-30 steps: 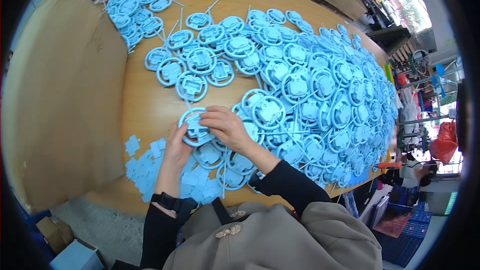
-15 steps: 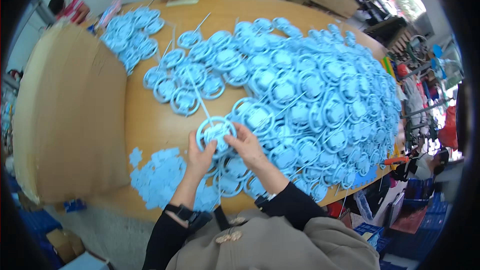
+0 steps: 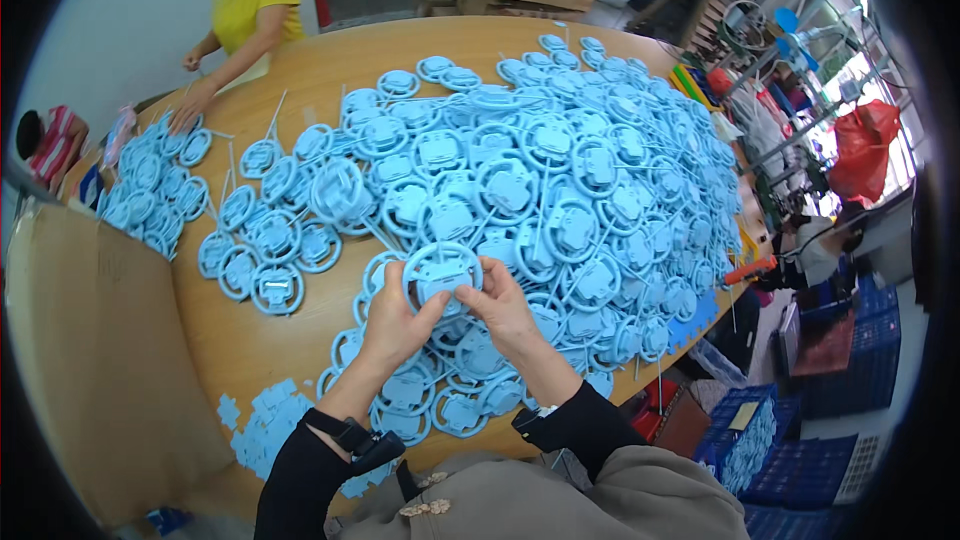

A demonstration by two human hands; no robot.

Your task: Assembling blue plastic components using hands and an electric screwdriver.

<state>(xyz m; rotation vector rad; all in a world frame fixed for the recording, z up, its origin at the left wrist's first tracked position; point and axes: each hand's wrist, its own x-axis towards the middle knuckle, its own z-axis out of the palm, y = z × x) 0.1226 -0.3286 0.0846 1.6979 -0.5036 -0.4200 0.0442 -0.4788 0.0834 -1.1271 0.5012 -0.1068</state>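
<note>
Blue ring (image 3: 443, 272) was in both our hands, over the near part of a heap of rings (image 3: 597, 166), its face turned up toward us. We judged the step to be pressing or checking its centre, since our thumbs rested low on that face; we could not tell whether everything there sat fully home. The next move seemed to call for an even push from both thumbs with the rim kept steady, then somewhere to set the ring down.

Our left hand (image 3: 398, 320) was closed on the rim's left side and our right hand (image 3: 505, 315) gripped its right side, the fingers curled round behind, where we could not see all their tips. Our forearms slanted inward from below, a black band (image 3: 345, 435) on the left wrist. Left of that wrist, flat pieces (image 3: 272, 430) lay on the table (image 3: 260, 350). Beyond our hands the heap spread away, mostly rightward. At the far left, a co-worker (image 3: 262, 0) in yellow reached toward a smaller pile (image 3: 150, 180) of rings.
</note>
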